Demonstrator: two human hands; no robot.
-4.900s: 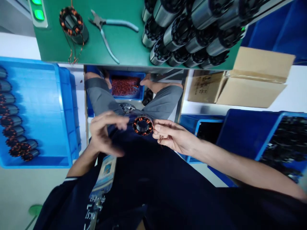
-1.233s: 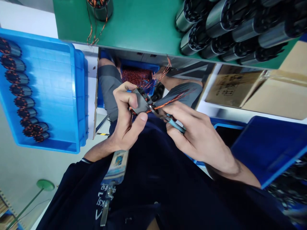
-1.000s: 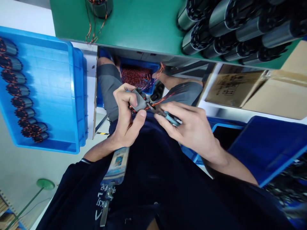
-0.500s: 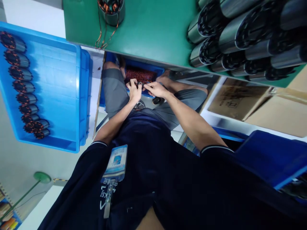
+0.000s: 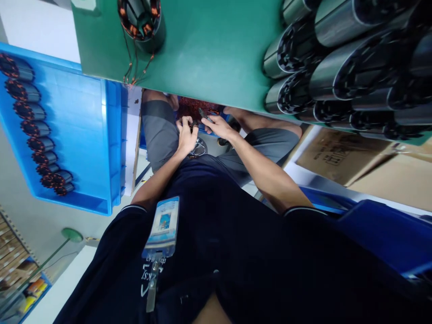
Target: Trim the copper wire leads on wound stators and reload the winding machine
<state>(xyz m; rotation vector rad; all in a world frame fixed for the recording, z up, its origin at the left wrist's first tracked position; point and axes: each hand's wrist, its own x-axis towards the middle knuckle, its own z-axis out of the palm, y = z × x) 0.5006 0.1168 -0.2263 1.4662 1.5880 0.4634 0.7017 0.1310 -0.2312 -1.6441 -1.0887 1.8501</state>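
Observation:
Both my arms reach down under the edge of the green bench [image 5: 209, 49], over a blue bin of copper wire scraps [image 5: 195, 108] between my knees. My left hand [image 5: 185, 134] is closed around a small stator that it mostly hides. Beside it, my right hand [image 5: 218, 126] is closed on the cutting pliers [image 5: 203, 114], whose dark tip points at the stator. The two hands almost touch.
One wound stator with loose copper leads [image 5: 141, 20] stands on the bench. Several bare metal stators [image 5: 340, 63] are stacked at the bench's right. A blue tray [image 5: 84, 135] on the left holds a row of wound stators [image 5: 33, 130]. Cardboard boxes [image 5: 344, 153] and a blue crate [image 5: 381, 229] stand to the right.
My hands went from chest height down to the scrap bin under the bench, still holding stator and pliers. The long copper leads sticking out of the stator no longer show.

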